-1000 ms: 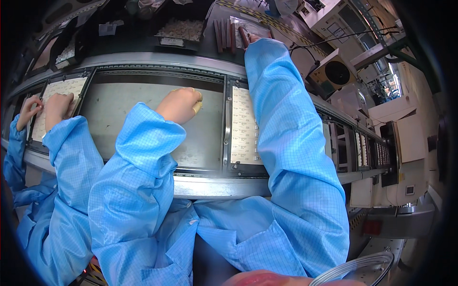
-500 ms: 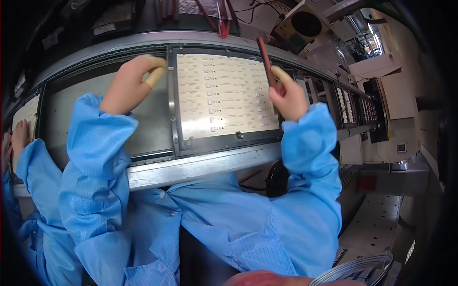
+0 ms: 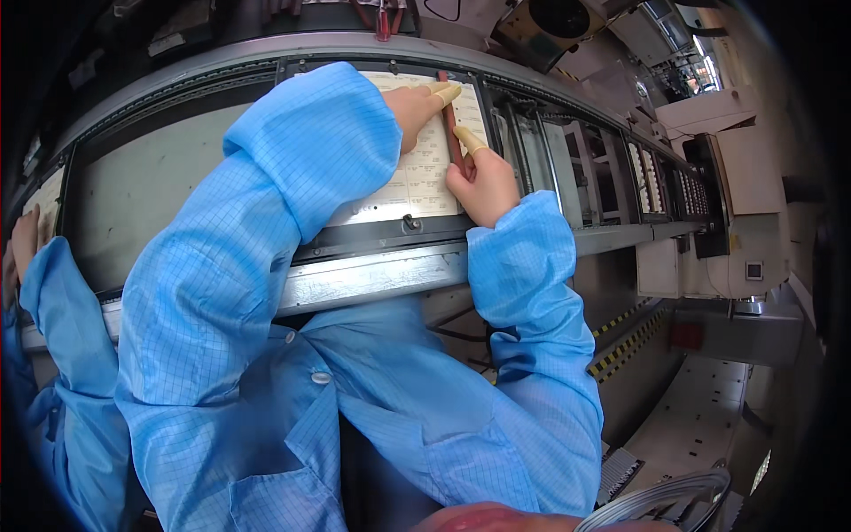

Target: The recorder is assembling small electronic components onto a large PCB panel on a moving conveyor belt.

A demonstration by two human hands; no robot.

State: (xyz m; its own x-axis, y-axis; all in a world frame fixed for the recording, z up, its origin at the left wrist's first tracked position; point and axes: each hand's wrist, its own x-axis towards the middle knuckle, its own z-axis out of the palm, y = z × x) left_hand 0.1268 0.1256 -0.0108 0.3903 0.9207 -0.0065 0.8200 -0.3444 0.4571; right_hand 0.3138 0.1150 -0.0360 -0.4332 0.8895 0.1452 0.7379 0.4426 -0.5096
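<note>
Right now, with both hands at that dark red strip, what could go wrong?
The dark red strip might skew across the pale panel if the left hand at its far end and the right hand nearer the body push unevenly.
The left sleeve hides much of the panel, so a fault beneath could go unnoticed.
The red-handled tool by the far rail could perhaps get nudged.

The slim dark red stick (image 3: 448,129), earlier raised at the right edge of the cream rectangular panel (image 3: 417,184), now lies over it; the yellow-tipped left hand (image 3: 414,111) has crossed from the left edge to the stick.
</note>
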